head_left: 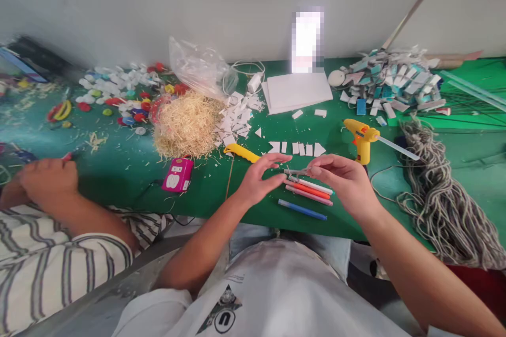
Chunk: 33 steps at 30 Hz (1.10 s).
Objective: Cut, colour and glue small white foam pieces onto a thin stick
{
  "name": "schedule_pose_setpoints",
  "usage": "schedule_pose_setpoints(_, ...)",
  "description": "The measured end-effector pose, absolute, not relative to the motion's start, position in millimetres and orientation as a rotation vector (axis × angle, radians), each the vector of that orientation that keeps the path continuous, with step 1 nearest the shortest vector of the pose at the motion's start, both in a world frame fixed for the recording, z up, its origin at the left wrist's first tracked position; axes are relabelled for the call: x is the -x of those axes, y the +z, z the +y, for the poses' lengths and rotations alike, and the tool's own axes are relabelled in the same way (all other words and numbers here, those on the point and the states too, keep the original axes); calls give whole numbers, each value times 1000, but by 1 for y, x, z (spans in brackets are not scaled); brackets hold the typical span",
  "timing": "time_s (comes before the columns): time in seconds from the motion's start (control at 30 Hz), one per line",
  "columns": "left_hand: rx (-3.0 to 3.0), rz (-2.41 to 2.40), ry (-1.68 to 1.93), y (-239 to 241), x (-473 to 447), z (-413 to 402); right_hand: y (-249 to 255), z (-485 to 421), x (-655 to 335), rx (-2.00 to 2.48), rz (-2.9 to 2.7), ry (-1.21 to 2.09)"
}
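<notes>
My left hand [261, 176] and my right hand [343, 181] are raised over the green table's [118, 179] front edge, a short gap between them. Both pinch the ends of a thin grey piece of string or stick [297, 171] stretched between the fingertips. Under the hands lie several coloured pens: white, orange and pink ones [310, 189] and a blue one [302, 209]. Just behind them is a row of small white foam pieces [300, 148] and a yellow-handled knife [242, 152].
A yellow glue gun [361, 137] stands right of my hands, beside a bundle of grey yarn [438, 205]. Straw pile [185, 124], pink power strip [177, 174], bottle caps [118, 95], white foam sheets [296, 92], a scrap heap [395, 81]. Another person's hand [47, 179] rests at the left.
</notes>
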<state>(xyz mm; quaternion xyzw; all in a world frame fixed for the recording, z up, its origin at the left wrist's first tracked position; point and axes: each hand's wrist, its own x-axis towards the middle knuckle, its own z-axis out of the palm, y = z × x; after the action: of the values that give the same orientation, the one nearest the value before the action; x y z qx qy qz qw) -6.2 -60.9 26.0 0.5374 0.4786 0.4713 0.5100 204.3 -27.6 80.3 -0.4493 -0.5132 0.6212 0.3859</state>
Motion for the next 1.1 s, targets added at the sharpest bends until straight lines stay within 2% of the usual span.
schedule_pose_setpoints(0.17,-1169,1145,1085,26,-19,-58,73,-26,-198,1179,-1294,1575)
schedule_pose_setpoints(0.33,-950,1208,1214,29,-10,-47,65,-16,-200,1341,-1300,1496)
schedule_pose_setpoints(0.7,-874,1247,1339,47,3,-41,55,-13,-184,1340,-1366,1758)
schedule_pose_setpoints(0.97,-1041,1278,1172,53,11,-52,61,-2,-184,1127,-1306,2103)
schedule_pose_setpoints(1.1,-1101,1287,1084,62,14,-56,62,-2,-176,1072,-1264,2174)
